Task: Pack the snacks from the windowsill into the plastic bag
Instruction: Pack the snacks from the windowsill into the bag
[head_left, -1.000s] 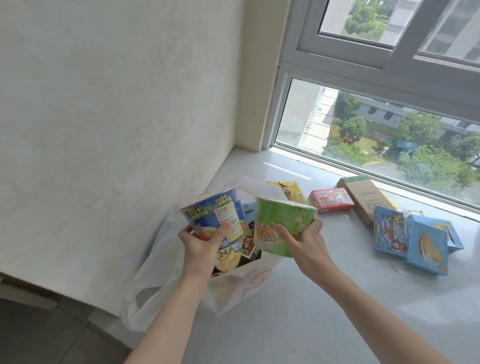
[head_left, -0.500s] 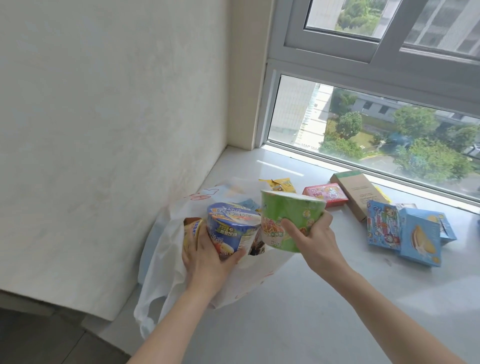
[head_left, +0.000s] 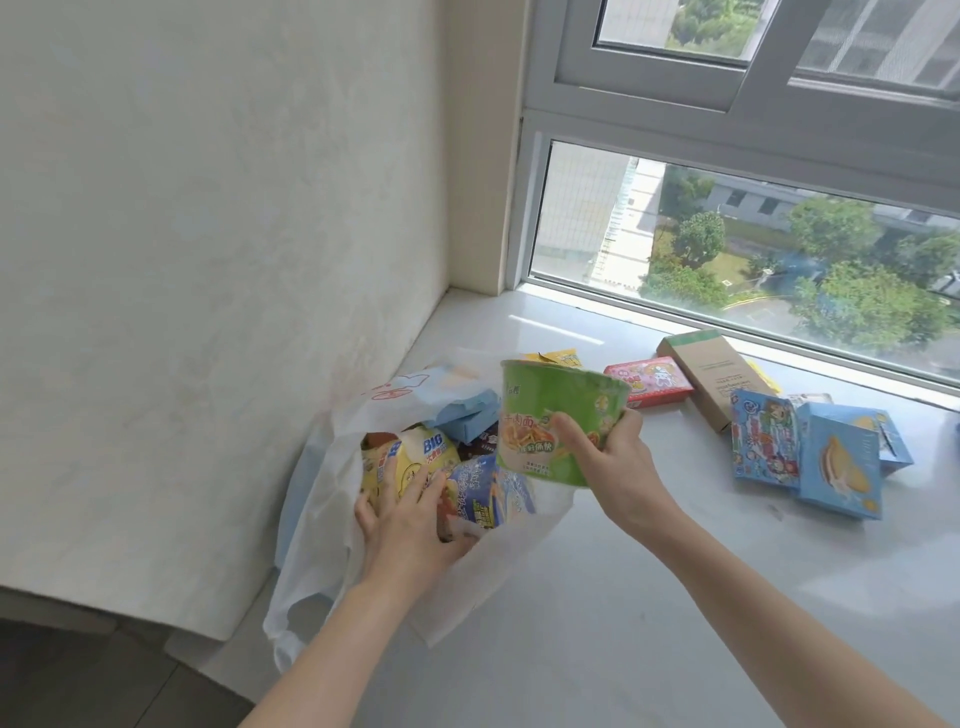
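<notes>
A white plastic bag (head_left: 322, 525) lies open at the left end of the windowsill (head_left: 649, 597), stuffed with snack packets. My left hand (head_left: 410, 514) reaches into its mouth and grips a blue noodle cup (head_left: 488, 493) lying on its side among the packets. My right hand (head_left: 613, 457) holds a green noodle cup (head_left: 556, 421) upright in the air just above the bag's right edge. A yellow packet (head_left: 410, 457) and a light blue box (head_left: 467, 415) sit inside the bag.
On the sill to the right lie a red box (head_left: 649, 382), a brown carton (head_left: 714, 371), a cartoon-printed blue box (head_left: 763, 439) and a blue pastry box (head_left: 839, 462). A yellow packet (head_left: 558, 357) peeks behind the green cup. The wall stands left, the window behind.
My left hand has lowered the blue cup from the air into the bag and tipped it onto its side. The green cup in my right hand has stayed above the bag's edge.
</notes>
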